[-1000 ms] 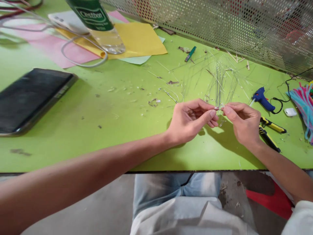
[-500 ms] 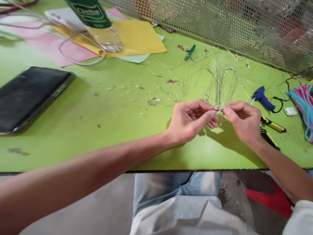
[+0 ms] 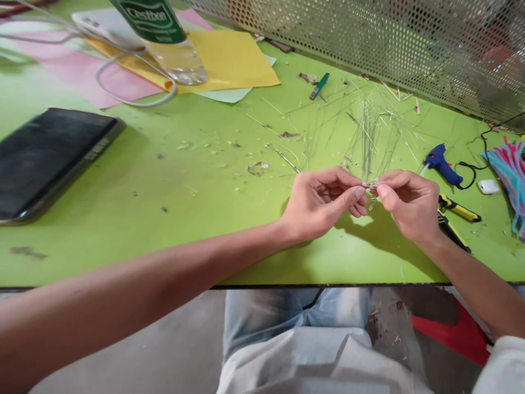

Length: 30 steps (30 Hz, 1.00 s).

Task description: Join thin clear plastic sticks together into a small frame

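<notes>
Thumb and forefinger of the left hand (image 3: 324, 205) are closing to a fine pinch on one end of a small wire (image 3: 372, 185), while the right hand (image 3: 412, 205) is pinching the other end the same way. The wire is spanning the narrow gap between the fingertips, near the table's front edge. Its exact shape is blurring into the strands behind; a thin loop (image 3: 372, 204) is showing just below, and I cannot tell whether it is joined on.

The left hand's other fingers are curling loosely under the thumb, its palm turning toward the right hand. The right hand's other fingers are folding inward, mostly hiding behind its thumb. The left forearm is reaching in long and nearly straight from the lower left, the elbow falling out of clear view; the right one is slanting in from the right edge, a white sleeve (image 3: 502, 366) being cut off at the corner.

Beyond the fingertips, loose strands (image 3: 367, 139) are lying in a tangle, too fine to count. Beside the right hand, a yellow-black tool (image 3: 461, 210) is lying with its head hidden. Further out, a glue gun (image 3: 441, 166) is resting on the table (image 3: 164, 241), and pipe cleaners (image 3: 508, 180) are running out of frame, as is a phone (image 3: 57, 158) at far left.
</notes>
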Each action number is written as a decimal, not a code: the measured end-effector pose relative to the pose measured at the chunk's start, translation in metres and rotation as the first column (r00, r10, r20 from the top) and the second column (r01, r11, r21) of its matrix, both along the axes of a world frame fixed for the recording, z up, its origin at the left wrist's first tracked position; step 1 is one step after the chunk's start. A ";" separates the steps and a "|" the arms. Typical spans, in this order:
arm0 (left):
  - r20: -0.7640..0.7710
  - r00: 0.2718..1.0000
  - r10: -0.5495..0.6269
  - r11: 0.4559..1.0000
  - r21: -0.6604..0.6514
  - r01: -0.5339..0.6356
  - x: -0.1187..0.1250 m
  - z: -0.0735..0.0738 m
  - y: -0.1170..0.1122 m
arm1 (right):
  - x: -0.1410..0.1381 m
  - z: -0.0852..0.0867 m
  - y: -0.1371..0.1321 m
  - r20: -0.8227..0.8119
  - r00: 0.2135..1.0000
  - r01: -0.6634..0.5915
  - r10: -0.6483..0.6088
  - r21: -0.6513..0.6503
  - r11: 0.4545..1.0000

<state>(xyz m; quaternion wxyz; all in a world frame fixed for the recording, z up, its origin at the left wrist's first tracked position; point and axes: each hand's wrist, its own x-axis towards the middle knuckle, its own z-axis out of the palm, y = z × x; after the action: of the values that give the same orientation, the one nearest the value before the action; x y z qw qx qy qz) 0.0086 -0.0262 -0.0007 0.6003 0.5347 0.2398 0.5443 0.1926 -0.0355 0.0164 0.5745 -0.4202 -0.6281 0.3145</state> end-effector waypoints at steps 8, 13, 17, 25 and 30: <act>0.023 0.999 -0.025 0.999 -0.033 0.026 0.001 0.001 0.000 | 0.002 -0.001 -0.001 -0.013 1.000 0.003 -0.004 -0.123 0.992; 0.042 0.998 -0.040 0.996 -0.075 0.043 0.003 0.001 0.000 | 0.006 -0.008 0.001 -0.079 0.996 -0.042 0.030 -0.158 0.987; 0.034 0.999 -0.036 0.992 -0.120 0.040 0.003 0.004 0.003 | 0.011 -0.012 0.003 -0.095 0.989 -0.129 0.113 -0.182 0.975; 0.095 0.995 -0.027 0.975 -0.218 0.047 0.002 -0.001 0.010 | 0.011 -0.012 0.005 -0.024 0.995 -0.104 0.101 -0.206 0.973; 0.015 0.999 -0.038 0.972 -0.231 0.041 0.004 -0.002 0.010 | 0.008 -0.006 0.005 0.025 0.999 -0.028 0.032 -0.130 0.991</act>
<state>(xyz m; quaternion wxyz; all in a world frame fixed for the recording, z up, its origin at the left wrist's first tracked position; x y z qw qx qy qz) 0.0122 -0.0159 -0.0031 0.6706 0.4628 0.2876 0.5034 0.2003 -0.0306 0.0101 0.5327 -0.4513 -0.6203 0.3576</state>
